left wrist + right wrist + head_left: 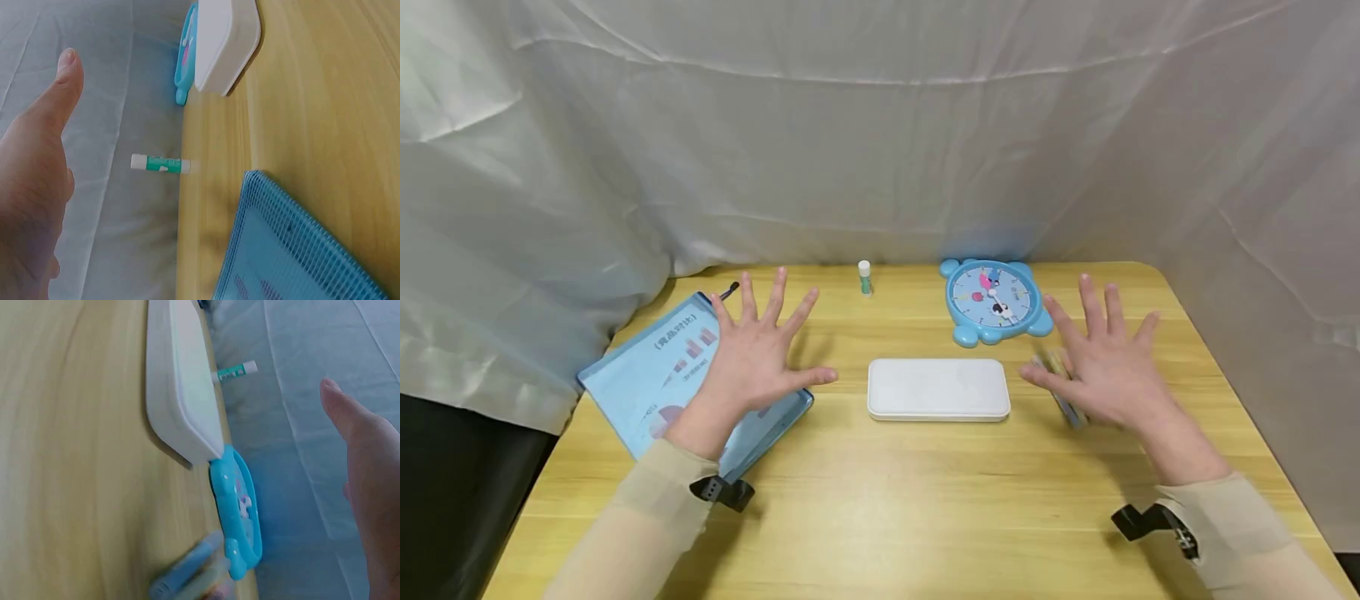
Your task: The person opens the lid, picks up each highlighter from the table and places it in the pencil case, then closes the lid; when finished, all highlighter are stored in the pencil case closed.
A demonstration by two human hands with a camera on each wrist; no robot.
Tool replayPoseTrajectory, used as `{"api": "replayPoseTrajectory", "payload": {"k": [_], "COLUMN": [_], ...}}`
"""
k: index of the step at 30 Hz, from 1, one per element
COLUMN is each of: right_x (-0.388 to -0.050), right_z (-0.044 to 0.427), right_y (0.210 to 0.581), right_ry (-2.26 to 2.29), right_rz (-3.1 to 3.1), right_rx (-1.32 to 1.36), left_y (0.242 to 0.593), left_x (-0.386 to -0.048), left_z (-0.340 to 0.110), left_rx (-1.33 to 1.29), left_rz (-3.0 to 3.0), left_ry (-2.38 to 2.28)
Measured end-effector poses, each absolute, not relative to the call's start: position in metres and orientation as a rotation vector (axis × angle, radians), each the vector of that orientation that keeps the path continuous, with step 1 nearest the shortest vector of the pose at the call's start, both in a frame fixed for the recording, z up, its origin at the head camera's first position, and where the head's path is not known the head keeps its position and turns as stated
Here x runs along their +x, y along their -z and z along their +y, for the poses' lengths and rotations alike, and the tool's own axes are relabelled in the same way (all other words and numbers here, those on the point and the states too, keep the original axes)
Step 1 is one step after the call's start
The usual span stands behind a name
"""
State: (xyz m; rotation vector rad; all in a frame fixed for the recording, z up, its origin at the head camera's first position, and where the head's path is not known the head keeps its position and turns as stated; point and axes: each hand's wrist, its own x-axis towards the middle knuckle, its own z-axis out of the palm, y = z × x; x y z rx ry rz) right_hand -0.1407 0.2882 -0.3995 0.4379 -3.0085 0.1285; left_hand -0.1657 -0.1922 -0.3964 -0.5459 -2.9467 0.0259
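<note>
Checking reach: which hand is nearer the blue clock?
Right. In the head view, the right hand is just below and right of the blue clock; the left hand is well to its left, overlapping the blue folder.

both hands [748,358] [1108,375] hover apart with fingers [774,298] spread wide

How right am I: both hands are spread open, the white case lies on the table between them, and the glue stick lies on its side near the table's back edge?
Not quite: the glue stick stands upright near the back edge of the table, as the head view shows. The left hand and right hand are spread open, with the white case between them.
</note>
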Motion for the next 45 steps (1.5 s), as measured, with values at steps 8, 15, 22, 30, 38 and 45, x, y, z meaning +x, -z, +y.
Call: {"api": "replayPoseTrajectory", "payload": {"k": [8,15,22,30,38,45], "right_x": [-0.135,-0.130,-0.128,-0.128,-0.127,-0.127], "right_z": [0.275,0.267,0.260,0.254,0.246,0.240], "right_y": [0.408,0.414,0.417,0.418,0.419,0.431], "right_ry": [-0.142,-0.175,-0.322,-0.657,-0.995,-1.193], "right_rz": [-3.002,-2.992,-2.939,-2.844,-2.804,-2.747], "right_rx": [0.522,0.582,0.684,0.834,0.886,0.855], "left_y": [0.407,0.415,0.421,0.425,0.429,0.438], "left_x": [-0.161,-0.155,-0.150,-0.148,-0.149,-0.150], "left_z": [-0.182,-0.170,-0.158,-0.149,-0.144,-0.142], "left_rx": [-0.615,-0.675,-0.775,-0.850,-0.793,-0.652], "left_rz": [-2.947,-2.966,-2.963,-2.887,-2.808,-2.829], "left_ry": [-0.010,-0.009,0.074,0.337,0.720,1.120]}}
